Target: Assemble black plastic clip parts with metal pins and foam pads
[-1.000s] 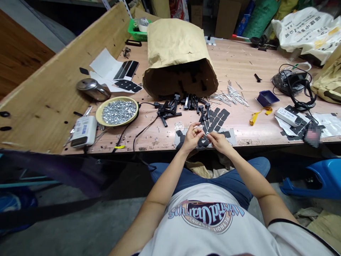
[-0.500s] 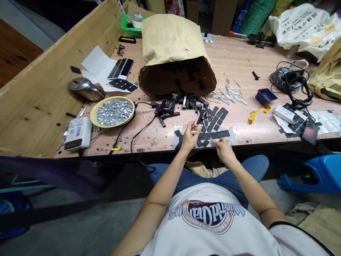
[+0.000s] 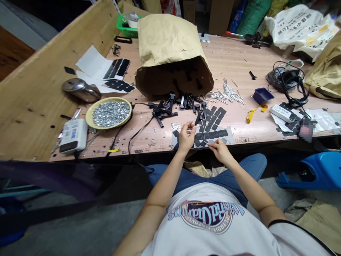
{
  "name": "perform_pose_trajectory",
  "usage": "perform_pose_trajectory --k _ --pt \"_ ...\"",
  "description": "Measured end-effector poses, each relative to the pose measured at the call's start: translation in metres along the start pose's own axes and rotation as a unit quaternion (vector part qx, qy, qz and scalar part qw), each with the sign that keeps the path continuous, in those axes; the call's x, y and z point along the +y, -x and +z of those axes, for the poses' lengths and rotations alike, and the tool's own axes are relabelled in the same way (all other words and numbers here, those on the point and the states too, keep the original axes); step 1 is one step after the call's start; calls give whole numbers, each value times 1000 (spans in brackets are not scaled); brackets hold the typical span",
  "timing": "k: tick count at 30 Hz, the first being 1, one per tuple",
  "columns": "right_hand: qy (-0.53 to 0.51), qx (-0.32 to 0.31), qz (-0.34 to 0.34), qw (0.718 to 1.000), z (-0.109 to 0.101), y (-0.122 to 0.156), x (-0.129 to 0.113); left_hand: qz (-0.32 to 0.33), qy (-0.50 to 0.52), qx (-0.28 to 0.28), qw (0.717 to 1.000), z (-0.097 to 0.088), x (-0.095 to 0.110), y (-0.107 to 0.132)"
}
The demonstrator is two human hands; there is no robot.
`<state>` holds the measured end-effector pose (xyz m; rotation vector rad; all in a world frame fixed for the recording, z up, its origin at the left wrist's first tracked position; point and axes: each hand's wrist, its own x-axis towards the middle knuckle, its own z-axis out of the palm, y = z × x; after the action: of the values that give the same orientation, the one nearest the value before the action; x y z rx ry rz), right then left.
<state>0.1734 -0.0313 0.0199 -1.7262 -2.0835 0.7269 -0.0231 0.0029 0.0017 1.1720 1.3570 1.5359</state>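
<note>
At the table's front edge lies a sheet of black adhesive pads [image 3: 213, 134] on pale backing. Over the sheet's left part is my left hand [image 3: 187, 137], its fingers curled in toward the thumb; anything between them is too small to make out. My right hand [image 3: 220, 150] pinches at the sheet's lower edge, fingertips close to a dark pad. What it grips is unclear. Just beyond my left hand lie several black plastic handle-like parts [image 3: 166, 110], heaped before the mouth of a big brown paper bag [image 3: 170, 39].
Thin metal rods [image 3: 226, 93] are scattered right of the bag. To the left stand a yellow bowl of small metal pieces [image 3: 109, 113], a white box-shaped device [image 3: 73, 135] and a metal jug [image 3: 80, 89]. A small dark-blue tray [image 3: 262, 95] and yellow strap [image 3: 255, 113] lie rightward.
My right hand has moved slightly left along the sheet, its fingertips now nearer the dark pads. My left hand stays over the sheet. The whole view has shifted a little.
</note>
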Motion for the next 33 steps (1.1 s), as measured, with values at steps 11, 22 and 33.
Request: perform_pose_trajectory --k 11,22,33 --pt "-136 30 9 990 1 8 0 -47 -6 -19 999 -1 2 10" --pt "82 -48 -65 993 14 17 -18 -22 -29 96 995 -26 6 -1" --pt "252 -42 -311 915 3 -88 -49 -17 -184 182 966 -68 -16 -21"
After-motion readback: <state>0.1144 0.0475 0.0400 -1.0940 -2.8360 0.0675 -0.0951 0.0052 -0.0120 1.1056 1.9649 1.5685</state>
